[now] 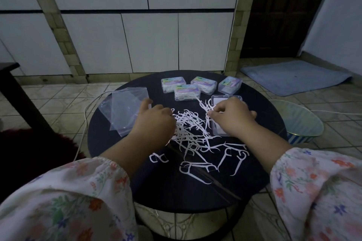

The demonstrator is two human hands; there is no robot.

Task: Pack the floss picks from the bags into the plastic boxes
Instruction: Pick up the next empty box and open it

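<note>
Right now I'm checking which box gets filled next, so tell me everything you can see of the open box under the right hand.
The open box is a clear, colourless plastic case, rectangular with rounded corners, lying flat on the dark round table right of the floss pick pile. It carries no label, unlike the four closed boxes behind it. The right hand covers its middle, holding picks over it. Its contents are hidden.

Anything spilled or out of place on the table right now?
Nothing damaged. The floss picks lie in a loose tangled heap across the middle of the table, some strayed toward the near edge, likely tipped out for packing. One closed box at the far right sits tilted beside the others.
</note>
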